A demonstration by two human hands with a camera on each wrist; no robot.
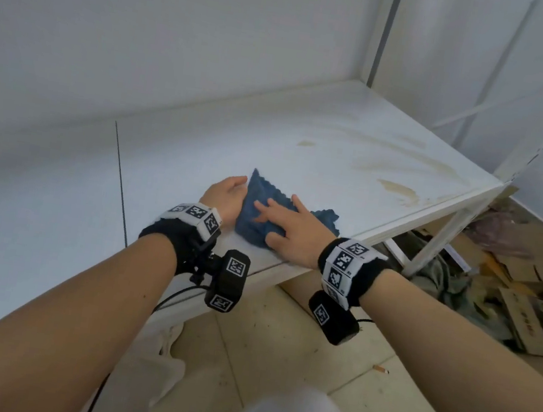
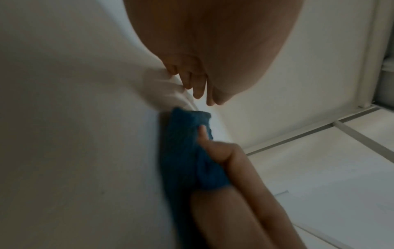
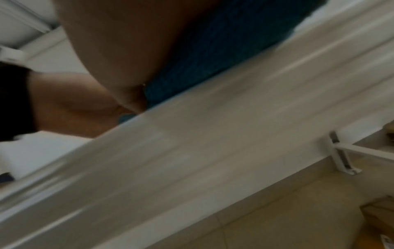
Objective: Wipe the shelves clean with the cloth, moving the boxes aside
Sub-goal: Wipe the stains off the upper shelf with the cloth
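A crumpled blue cloth (image 1: 255, 224) lies on the white shelf (image 1: 201, 148) near its front edge. My right hand (image 1: 289, 229) rests flat on top of it, fingers straight and spread, thumb along the cloth's near edge. My left hand (image 1: 227, 193) lies on the shelf against the cloth's left edge. In the left wrist view its fingers (image 2: 198, 91) hang relaxed above the cloth (image 2: 185, 160) and hold nothing. The right wrist view is blurred and shows my palm (image 3: 127, 50) over the cloth (image 3: 213, 59). No boxes are on this shelf.
Brownish stains (image 1: 400, 190) mark the shelf's right part, with a small one (image 1: 306, 143) further back. A white upright post (image 1: 386, 30) stands at the back corner. Flattened cardboard and rubbish (image 1: 526, 308) lie on the tiled floor at the right.
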